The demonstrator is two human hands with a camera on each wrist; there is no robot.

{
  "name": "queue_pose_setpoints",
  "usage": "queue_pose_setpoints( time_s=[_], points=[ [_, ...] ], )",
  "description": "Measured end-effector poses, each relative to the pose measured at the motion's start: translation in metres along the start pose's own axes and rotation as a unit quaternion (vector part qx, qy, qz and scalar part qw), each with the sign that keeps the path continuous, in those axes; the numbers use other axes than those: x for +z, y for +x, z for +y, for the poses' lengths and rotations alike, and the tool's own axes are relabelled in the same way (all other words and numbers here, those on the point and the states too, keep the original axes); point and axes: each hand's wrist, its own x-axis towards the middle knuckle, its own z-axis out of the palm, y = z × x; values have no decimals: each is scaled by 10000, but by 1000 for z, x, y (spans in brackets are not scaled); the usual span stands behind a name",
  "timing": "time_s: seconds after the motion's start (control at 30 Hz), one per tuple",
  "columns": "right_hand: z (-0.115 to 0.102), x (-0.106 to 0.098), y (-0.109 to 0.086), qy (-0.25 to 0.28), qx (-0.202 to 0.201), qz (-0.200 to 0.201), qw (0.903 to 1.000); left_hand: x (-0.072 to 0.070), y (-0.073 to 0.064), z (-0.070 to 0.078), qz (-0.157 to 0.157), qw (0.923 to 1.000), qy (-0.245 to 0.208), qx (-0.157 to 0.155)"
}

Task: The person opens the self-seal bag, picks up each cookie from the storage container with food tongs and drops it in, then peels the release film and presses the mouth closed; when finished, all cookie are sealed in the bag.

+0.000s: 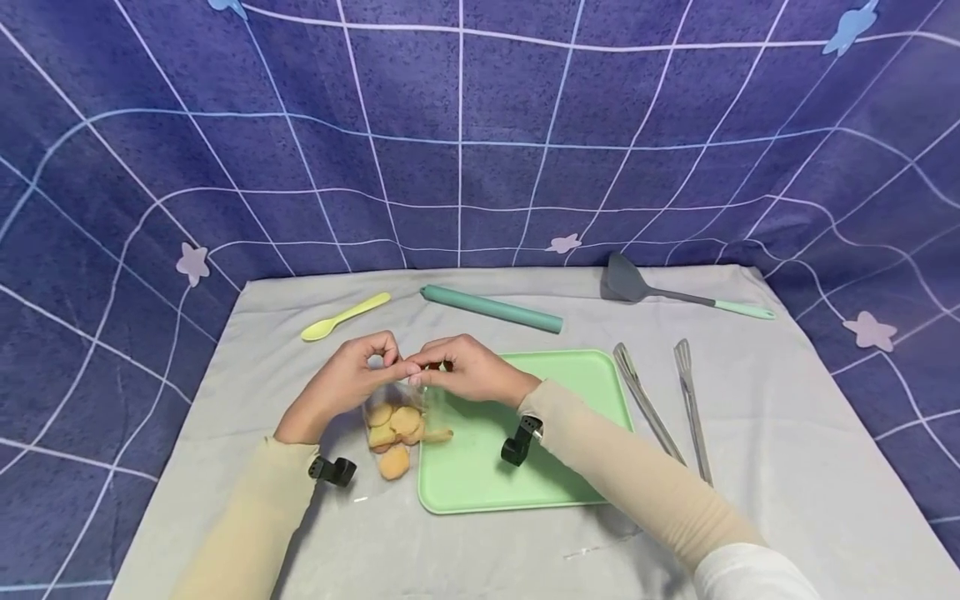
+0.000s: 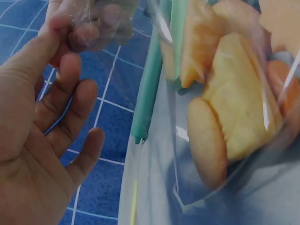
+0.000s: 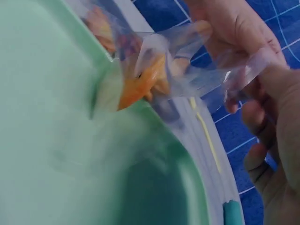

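Both hands meet above the left edge of a light green tray (image 1: 465,479). Between thumb and fingers, my left hand (image 1: 352,375) pinches the top of a clear plastic bag (image 3: 201,80). My right hand (image 1: 472,372) pinches the same top edge, its fingertips right beside the left ones. Below the hands hangs the bag's body, with several golden-brown pieces that look like small baked goods (image 1: 405,421) inside. In the left wrist view, a pale yellow piece (image 2: 241,103) shows through the film. The bag overlaps the tray's left rim in the head view.
Behind the hands lie a yellow spoon (image 1: 345,317) and a teal stick (image 1: 491,308). A dark spatula with a mint handle (image 1: 660,292) is at the back right. Metal tongs (image 1: 648,404) and another long metal utensil (image 1: 693,408) lie right of the tray on the grey cloth (image 1: 795,492).
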Motion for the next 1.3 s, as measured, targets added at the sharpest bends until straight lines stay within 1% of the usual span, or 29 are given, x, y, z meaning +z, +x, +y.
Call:
queue_pose_setpoints(
  time_s=[0.07, 0.1, 0.13, 0.23, 0.3, 0.33, 0.4, 0.47, 0.53, 0.7, 0.77, 0.87, 0.9, 0.93, 0.97, 1.0, 1.03, 1.07, 1.1, 1.13, 1.17, 1.2, 1.23, 1.27, 1.3],
  points=[
    [1, -1, 1, -44, 120, 61, 9999, 1, 1, 0, 41, 9999, 94, -27],
    [1, -1, 1, -81, 164, 50, 9998, 1, 0, 3, 25, 9999, 74, -65],
    [2, -1, 1, -107, 208, 10, 9997, 2, 1, 1, -30, 10000, 24, -57],
    [6, -2, 0, -164, 223, -115, 9995, 3, 0, -3, -362, 9992, -158, -78],
    [8, -3, -3, -230, 214, -168, 9994, 4, -1, -6, -602, 9977, -303, -26],
    [10, -3, -4, -243, 207, -188, 9993, 3, -1, -11, -726, 9967, -356, 35],
    [12, -3, -6, -264, 223, -216, 9992, 2, -3, -13, -918, 9947, -455, 92],
    [13, -4, -8, -227, 255, -245, 9991, 1, -4, -14, -1017, 9931, -571, 108],
    [14, -4, -9, -105, 219, -269, 9993, 1, -4, -14, -1041, 9922, -679, 50],
    [13, -4, -8, 115, -112, -322, 9994, 1, -2, -12, -920, 9929, -749, -110],
    [12, -5, -7, 68, -191, -358, 9992, 2, -1, -10, -925, 9930, -724, -152],
    [9, -7, -6, -76, -182, -425, 9989, 2, -1, -8, -910, 9936, -646, -184],
    [8, -8, -6, -150, -169, -449, 9987, 3, -2, -7, -825, 9951, -520, -156],
    [8, -8, -5, -212, -157, -477, 9985, 3, -3, -6, -669, 9971, -340, -85],
    [7, -8, -5, -268, -159, -498, 9983, 4, -5, -4, -432, 9989, -180, 17],
    [7, -8, -4, -314, -165, -514, 9980, 5, -8, -1, -132, 9998, 44, 116],
    [7, -8, -3, -353, -174, -526, 9978, 7, -11, 4, 191, 9989, 303, 293],
    [7, -7, -3, -390, -193, -523, 9977, 9, -15, 9, 512, 9949, 667, 564],
    [7, -7, -3, -413, -199, -522, 9976, 13, -19, 14, 774, 9880, 1030, 854],
    [7, -7, -3, -437, -187, -509, 9976, 17, -25, 21, 946, 9788, 1399, 1159],
    [7, -7, -3, -464, -175, -487, 9976, 23, -30, 27, 1026, 9675, 1788, 1463],
    [7, -7, -3, -489, -160, -460, 9976, 30, -35, 33, 1004, 9542, 2223, 1734],
    [7, -7, -3, -513, -142, -432, 9976, 36, -40, 37, 904, 9393, 2634, 2001],
    [7, -7, -4, -529, -119, -407, 9977, 44, -45, 41, 760, 9251, 3014, 2183],
    [6, -8, -4, -543, -80, -395, 9977, 51, -49, 43, 584, 9143, 3318, 2246]
  ],
)
